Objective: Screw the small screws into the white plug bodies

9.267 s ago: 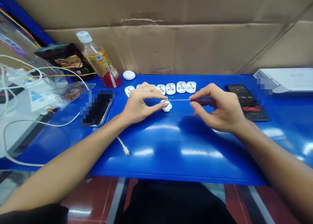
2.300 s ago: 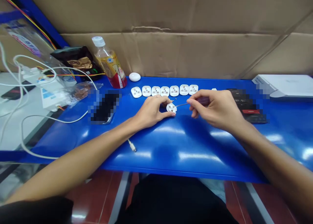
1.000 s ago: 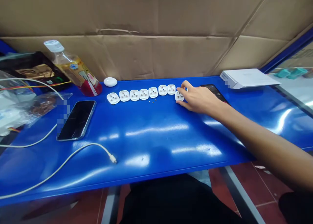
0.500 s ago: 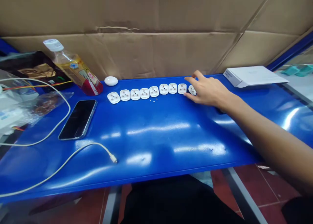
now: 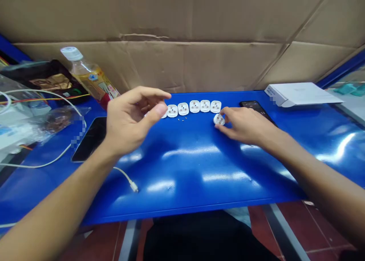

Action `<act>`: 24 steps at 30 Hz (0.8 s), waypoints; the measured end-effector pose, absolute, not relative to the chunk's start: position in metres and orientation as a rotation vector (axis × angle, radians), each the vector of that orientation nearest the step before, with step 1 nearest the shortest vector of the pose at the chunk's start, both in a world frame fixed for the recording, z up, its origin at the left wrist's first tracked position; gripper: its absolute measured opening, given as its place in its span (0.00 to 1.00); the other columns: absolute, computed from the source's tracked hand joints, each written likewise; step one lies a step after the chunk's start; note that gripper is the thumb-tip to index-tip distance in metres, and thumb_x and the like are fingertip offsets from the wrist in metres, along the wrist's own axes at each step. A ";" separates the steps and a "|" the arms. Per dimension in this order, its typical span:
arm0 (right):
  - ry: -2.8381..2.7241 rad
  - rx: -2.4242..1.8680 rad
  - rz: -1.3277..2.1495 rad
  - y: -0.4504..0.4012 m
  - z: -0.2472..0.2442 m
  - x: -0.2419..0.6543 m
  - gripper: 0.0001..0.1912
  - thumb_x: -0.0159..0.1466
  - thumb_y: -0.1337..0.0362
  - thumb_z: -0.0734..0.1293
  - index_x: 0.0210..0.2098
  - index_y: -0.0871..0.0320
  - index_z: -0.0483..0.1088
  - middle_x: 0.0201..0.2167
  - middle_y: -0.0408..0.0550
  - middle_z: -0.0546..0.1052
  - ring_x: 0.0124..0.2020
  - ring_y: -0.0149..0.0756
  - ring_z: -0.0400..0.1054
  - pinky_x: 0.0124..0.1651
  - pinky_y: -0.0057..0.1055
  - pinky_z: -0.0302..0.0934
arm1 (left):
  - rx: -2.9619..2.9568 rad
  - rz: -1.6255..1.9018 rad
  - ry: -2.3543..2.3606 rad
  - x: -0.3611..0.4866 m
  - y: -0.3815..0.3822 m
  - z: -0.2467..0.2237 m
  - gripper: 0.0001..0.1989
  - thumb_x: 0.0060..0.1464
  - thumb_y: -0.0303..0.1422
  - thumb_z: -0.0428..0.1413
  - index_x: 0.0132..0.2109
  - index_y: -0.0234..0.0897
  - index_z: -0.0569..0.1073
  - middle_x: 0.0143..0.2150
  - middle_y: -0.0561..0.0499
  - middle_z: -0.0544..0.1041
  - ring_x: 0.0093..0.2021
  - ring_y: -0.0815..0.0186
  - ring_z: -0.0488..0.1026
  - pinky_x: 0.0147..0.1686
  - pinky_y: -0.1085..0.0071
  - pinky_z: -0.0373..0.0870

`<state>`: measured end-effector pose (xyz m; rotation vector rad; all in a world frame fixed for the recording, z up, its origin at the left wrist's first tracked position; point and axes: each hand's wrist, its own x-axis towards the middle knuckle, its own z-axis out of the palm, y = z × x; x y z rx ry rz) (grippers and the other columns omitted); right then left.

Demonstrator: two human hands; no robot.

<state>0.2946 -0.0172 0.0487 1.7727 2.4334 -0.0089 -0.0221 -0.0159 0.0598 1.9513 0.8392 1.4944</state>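
My right hand (image 5: pixel 242 123) pinches a small white plastic piece (image 5: pixel 219 119), rounded-square with several small metal fittings on its face, just in front of the row's right end. Similar white pieces (image 5: pixel 194 106) lie side by side in a row along the back of the blue table. My left hand (image 5: pixel 134 116) is raised over the row's left part, thumb and fingers apart with nothing between them. It hides the pieces at that end. A few tiny metal bits (image 5: pixel 183 119) lie in front of the row; they are too small to name.
At the left stand a drink bottle (image 5: pixel 88 76), a dark phone (image 5: pixel 92 139) partly behind my left arm, and clutter with cables. A cable plug (image 5: pixel 133 185) lies near the front. Back right are another phone (image 5: pixel 255 108) and a white box (image 5: pixel 302 93).
My right hand has taken the piece at the row's right end and drawn it slightly nearer to me. My left hand has come into view from the lower left, over the row.
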 end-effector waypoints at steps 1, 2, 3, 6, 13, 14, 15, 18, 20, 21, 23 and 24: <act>2.473 1.727 -0.019 -0.023 0.049 0.281 0.21 0.75 0.48 0.61 0.54 0.59 0.71 0.48 0.63 0.83 0.47 0.59 0.80 0.44 0.43 0.66 | 1.978 1.352 0.888 -0.020 -0.011 0.052 0.09 0.64 0.36 0.68 0.50 0.41 0.85 0.40 0.51 0.83 0.38 0.66 0.78 0.41 0.66 0.76; 2.511 1.688 -0.041 -0.028 0.050 0.266 0.21 0.75 0.48 0.61 0.54 0.59 0.71 0.46 0.62 0.84 0.46 0.58 0.80 0.43 0.42 0.66 | 1.990 1.235 0.926 -0.020 -0.006 0.045 0.12 0.63 0.38 0.68 0.51 0.40 0.85 0.43 0.50 0.84 0.41 0.64 0.79 0.43 0.65 0.77; 2.543 1.654 -0.063 -0.032 0.050 0.252 0.20 0.76 0.49 0.61 0.54 0.58 0.71 0.45 0.62 0.84 0.44 0.57 0.80 0.41 0.42 0.65 | 1.995 1.157 0.961 -0.021 -0.001 0.040 0.15 0.63 0.40 0.68 0.53 0.39 0.84 0.46 0.48 0.85 0.42 0.63 0.80 0.44 0.65 0.77; 2.752 1.516 -0.179 -0.033 0.048 0.225 0.20 0.76 0.49 0.62 0.54 0.58 0.71 0.50 0.62 0.82 0.45 0.56 0.79 0.42 0.43 0.68 | 2.064 0.988 1.004 -0.029 0.006 0.030 0.22 0.62 0.46 0.67 0.57 0.38 0.83 0.52 0.44 0.85 0.46 0.59 0.80 0.47 0.63 0.77; 3.176 1.748 -0.461 -0.011 0.050 0.260 0.22 0.71 0.68 0.61 0.62 0.55 0.73 0.53 0.54 0.84 0.51 0.49 0.80 0.55 0.48 0.73 | 2.216 0.587 1.021 -0.038 0.008 0.029 0.36 0.55 0.54 0.71 0.65 0.43 0.78 0.62 0.43 0.81 0.55 0.52 0.79 0.57 0.57 0.77; 3.224 1.775 -0.565 -0.011 0.051 0.266 0.19 0.73 0.66 0.61 0.60 0.54 0.74 0.51 0.52 0.85 0.50 0.48 0.81 0.55 0.47 0.74 | 2.223 0.552 1.010 -0.039 0.009 0.030 0.37 0.54 0.54 0.71 0.65 0.42 0.78 0.62 0.44 0.81 0.56 0.52 0.79 0.58 0.57 0.76; 3.261 1.767 -0.680 -0.012 0.053 0.270 0.17 0.73 0.64 0.63 0.58 0.52 0.75 0.51 0.51 0.85 0.51 0.48 0.81 0.56 0.48 0.75 | 2.231 0.523 0.997 -0.040 0.010 0.030 0.37 0.53 0.54 0.72 0.64 0.42 0.78 0.61 0.44 0.81 0.57 0.52 0.78 0.58 0.57 0.76; 3.308 1.810 -0.651 -0.018 0.055 0.273 0.11 0.73 0.56 0.69 0.53 0.50 0.77 0.51 0.48 0.86 0.50 0.50 0.82 0.56 0.50 0.76 | 2.261 0.423 0.930 -0.047 0.014 0.032 0.36 0.51 0.52 0.73 0.63 0.43 0.79 0.61 0.45 0.81 0.58 0.52 0.78 0.58 0.59 0.75; 3.281 1.836 -0.402 -0.019 0.056 0.273 0.12 0.72 0.51 0.71 0.48 0.51 0.77 0.47 0.49 0.87 0.47 0.51 0.83 0.51 0.49 0.76 | 2.290 0.374 0.884 -0.052 0.016 0.034 0.35 0.51 0.52 0.74 0.61 0.43 0.80 0.61 0.45 0.81 0.58 0.52 0.78 0.58 0.60 0.74; 3.270 1.828 -0.271 -0.019 0.056 0.274 0.13 0.72 0.50 0.72 0.46 0.51 0.77 0.44 0.49 0.87 0.45 0.50 0.83 0.49 0.48 0.75 | 2.308 0.363 0.869 -0.054 0.018 0.035 0.33 0.52 0.52 0.74 0.60 0.43 0.80 0.60 0.45 0.82 0.58 0.53 0.78 0.59 0.60 0.74; 3.308 1.786 -0.058 -0.017 0.055 0.274 0.14 0.72 0.49 0.71 0.42 0.53 0.77 0.40 0.51 0.85 0.41 0.48 0.81 0.45 0.45 0.73 | 2.339 0.358 0.850 -0.057 0.020 0.036 0.30 0.53 0.51 0.73 0.59 0.43 0.82 0.59 0.46 0.83 0.57 0.53 0.78 0.59 0.60 0.73; 3.348 1.767 0.007 -0.016 0.055 0.274 0.14 0.73 0.49 0.71 0.41 0.53 0.77 0.38 0.51 0.84 0.39 0.47 0.79 0.44 0.44 0.72 | 2.351 0.357 0.835 -0.057 0.021 0.036 0.29 0.54 0.51 0.73 0.58 0.43 0.82 0.58 0.45 0.83 0.57 0.53 0.79 0.59 0.60 0.73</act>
